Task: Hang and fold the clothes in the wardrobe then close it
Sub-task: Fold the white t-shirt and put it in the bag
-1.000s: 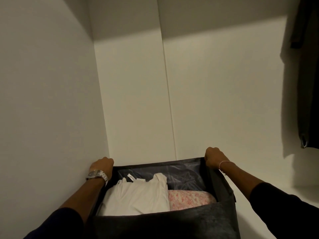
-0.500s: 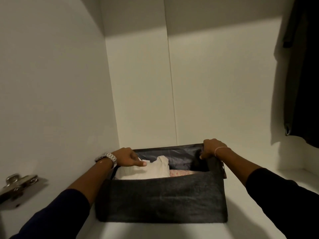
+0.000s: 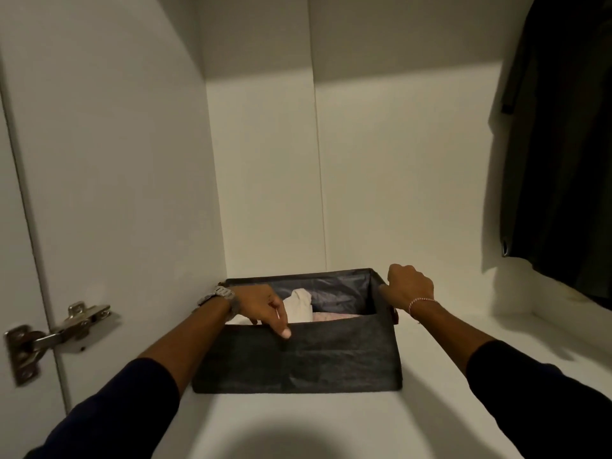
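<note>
A dark fabric storage box [image 3: 331, 356] stands on the white wardrobe shelf [image 3: 331, 425], close to the left wall. Inside it a folded white garment [image 3: 301, 306] shows, with a pink patterned garment [image 3: 334, 315] beside it; the front wall hides most of both. My left hand [image 3: 261, 306], with a watch on the wrist, is at the box's front rim near its left end, thumb down the outside and fingers inside. My right hand [image 3: 409, 288], with a thin bracelet on the wrist, grips the top of the right wall.
A metal door hinge [image 3: 59, 332] sticks out on the left, where the door meets the wardrobe side. Dark clothes [image 3: 563, 144] hang at the upper right over the shelf. The white back panel rises behind the box.
The box now sits deeper on the shelf and farther from me. My left hand has moved from the back left corner to the front rim. My right hand has slid forward along the right wall.
</note>
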